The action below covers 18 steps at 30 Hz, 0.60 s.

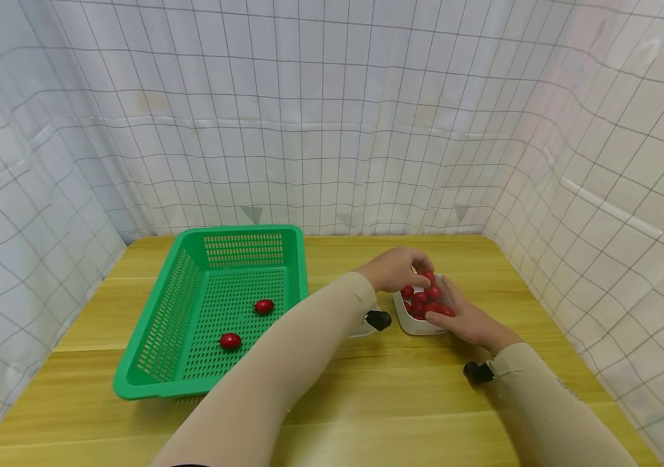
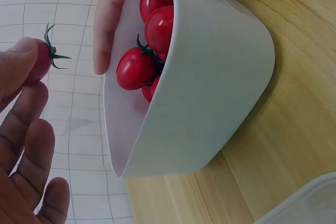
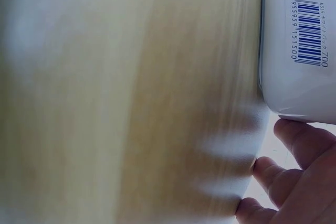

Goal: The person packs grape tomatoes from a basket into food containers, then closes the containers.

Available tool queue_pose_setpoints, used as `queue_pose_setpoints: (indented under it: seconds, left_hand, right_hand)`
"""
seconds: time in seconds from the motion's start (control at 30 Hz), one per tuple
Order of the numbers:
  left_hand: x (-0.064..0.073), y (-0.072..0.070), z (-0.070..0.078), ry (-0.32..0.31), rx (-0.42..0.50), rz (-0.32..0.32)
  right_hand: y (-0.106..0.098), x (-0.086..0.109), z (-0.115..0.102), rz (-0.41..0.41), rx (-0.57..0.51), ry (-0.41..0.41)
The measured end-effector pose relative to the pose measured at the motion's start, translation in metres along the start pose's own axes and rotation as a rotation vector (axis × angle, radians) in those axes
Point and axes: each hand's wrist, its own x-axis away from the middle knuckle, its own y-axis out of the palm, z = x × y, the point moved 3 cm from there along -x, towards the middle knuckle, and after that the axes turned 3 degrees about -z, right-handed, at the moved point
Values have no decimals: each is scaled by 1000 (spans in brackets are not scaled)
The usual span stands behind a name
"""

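My left hand (image 1: 396,269) is above a white plastic container (image 1: 418,328), pinching a red cherry tomato (image 2: 38,65) with a green calyx between thumb and fingertips. In the left wrist view the pinched tomato is apart from the container's rim. Several more cherry tomatoes (image 2: 135,68) are piled inside the container. My right hand (image 1: 472,322) grips the container at its right side, thumb over the near rim and fingers along the outside. The right wrist view shows fingertips (image 3: 294,129) against the container wall, near its printed barcode (image 3: 310,32).
A green perforated basket (image 1: 159,389) stands on the wooden table (image 1: 402,402) at the left, with two tomatoes (image 1: 264,306) in it. A pale translucent piece (image 1: 361,332) lies partly hidden beneath my left forearm. Gridded white curtains (image 1: 308,130) surround the table.
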Motion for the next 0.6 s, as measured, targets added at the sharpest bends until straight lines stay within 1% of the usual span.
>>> queue_pose_setpoints:
  seconds: [0.23, 0.33, 0.47, 0.6]
  left_hand:
    - [-4, 2, 4, 8, -36, 2]
    - [-5, 4, 6, 13, -33, -8]
    - [-6, 5, 11, 18, -49, -8]
    - [-5, 3, 12, 14, -58, 6]
  right_hand:
    - [-1, 1, 0, -1, 14, -2]
    - [0, 0, 0, -1, 6, -33]
    - [1, -1, 1, 0, 3, -47]
    - [0, 0, 1, 5, 24, -23]
